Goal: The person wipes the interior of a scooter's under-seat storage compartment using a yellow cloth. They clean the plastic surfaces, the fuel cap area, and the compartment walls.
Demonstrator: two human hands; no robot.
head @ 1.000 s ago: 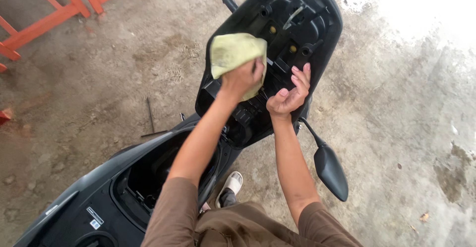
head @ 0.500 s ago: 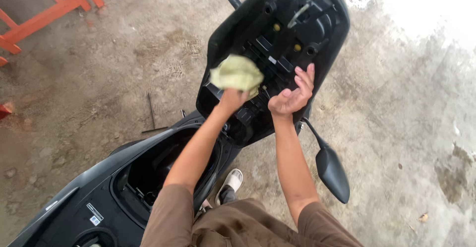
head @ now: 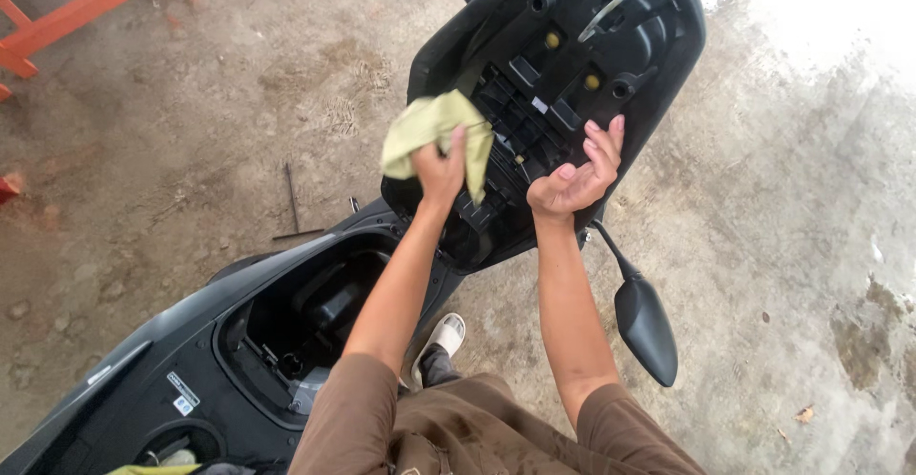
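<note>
A black scooter seat is tipped up, its ribbed underside facing me. My left hand grips a yellow-green cloth and presses it against the seat's lower left edge. My right hand holds the seat's lower right edge, palm up, fingers curled over the rim. Below the seat lies the open under-seat compartment of the dark grey scooter body.
A black mirror on a stalk sticks out at the right of my right forearm. My foot in a white sandal stands on the stained concrete floor. An orange metal frame lies at the top left. A thin dark tool lies on the floor.
My left hand with the cloth has slid down and to the left along the seat's underside. My right hand has kept its hold on the seat edge.
</note>
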